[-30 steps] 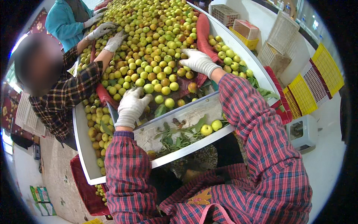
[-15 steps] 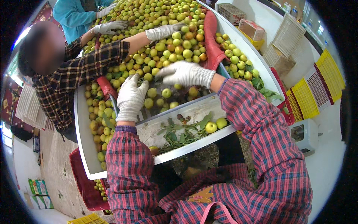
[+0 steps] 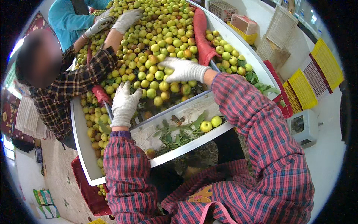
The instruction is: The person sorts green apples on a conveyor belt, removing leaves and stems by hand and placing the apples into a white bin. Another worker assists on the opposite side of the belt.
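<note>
A sorting table with white rims [image 3: 154, 161] carries a deep heap of small round green-and-brown fruits [image 3: 156, 48] that look like jujubes. My left hand [image 3: 126, 105], in a white knit glove, is over the near left of the heap with its fingers spread. Opposite it, my gloved right hand [image 3: 184, 71] reaches inward over the heap, fingers stretched out and slightly blurred at the tips. Loose jujubes [image 3: 158, 100] lie between my hands on a dark, slatted surface. Neither hand visibly grips a fruit.
Leaves [image 3: 177, 136] and two green fruits [image 3: 210, 125] lie in the near trough. Red padded cloths [image 3: 203, 35] cover the dividers beside side channels of fruit. Co-workers in plaid [image 3: 78, 76] and blue [image 3: 69, 18] reach in from the left. Yellow crates [image 3: 302, 89] stand right.
More jujubes now lie between my hands, near the slatted part. My right hand's fingers have lowered onto the heap's edge. The plaid-sleeved co-worker's arm has swung back toward the far left.
</note>
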The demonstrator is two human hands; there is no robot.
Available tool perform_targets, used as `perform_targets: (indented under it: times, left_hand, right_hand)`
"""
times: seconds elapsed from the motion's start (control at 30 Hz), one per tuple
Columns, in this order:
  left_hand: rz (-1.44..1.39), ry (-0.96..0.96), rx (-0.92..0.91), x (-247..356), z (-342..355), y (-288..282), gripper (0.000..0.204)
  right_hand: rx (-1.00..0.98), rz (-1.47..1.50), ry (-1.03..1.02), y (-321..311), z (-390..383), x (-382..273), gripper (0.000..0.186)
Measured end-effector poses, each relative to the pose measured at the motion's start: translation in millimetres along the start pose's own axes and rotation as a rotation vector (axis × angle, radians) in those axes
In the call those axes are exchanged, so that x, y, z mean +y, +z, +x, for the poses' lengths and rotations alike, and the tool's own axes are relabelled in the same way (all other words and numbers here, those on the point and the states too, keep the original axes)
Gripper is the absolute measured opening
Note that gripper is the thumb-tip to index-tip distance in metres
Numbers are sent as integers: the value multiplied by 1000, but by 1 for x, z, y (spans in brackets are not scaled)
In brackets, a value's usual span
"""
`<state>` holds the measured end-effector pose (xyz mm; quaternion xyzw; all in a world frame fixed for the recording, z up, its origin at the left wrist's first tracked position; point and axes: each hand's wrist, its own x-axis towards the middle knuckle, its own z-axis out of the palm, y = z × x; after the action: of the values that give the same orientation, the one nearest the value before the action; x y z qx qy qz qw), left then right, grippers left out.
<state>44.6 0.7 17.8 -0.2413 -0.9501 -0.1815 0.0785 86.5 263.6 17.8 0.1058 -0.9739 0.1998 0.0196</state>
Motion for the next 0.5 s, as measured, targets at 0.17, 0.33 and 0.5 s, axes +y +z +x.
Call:
perform_targets:
  times: [0.17, 0.33, 0.5]
  left_hand:
    - [-10, 0, 25, -5, 3, 3, 63]
    - [53, -54, 64, -7, 4, 2, 65]
    - [78, -65, 38, -6, 1, -2, 67]
  right_hand:
    - [-108, 169, -397, 16, -9, -50, 71]
    - [144, 110, -83, -10, 0, -24, 52]
    - [279, -414, 320, -21, -13, 18, 57]
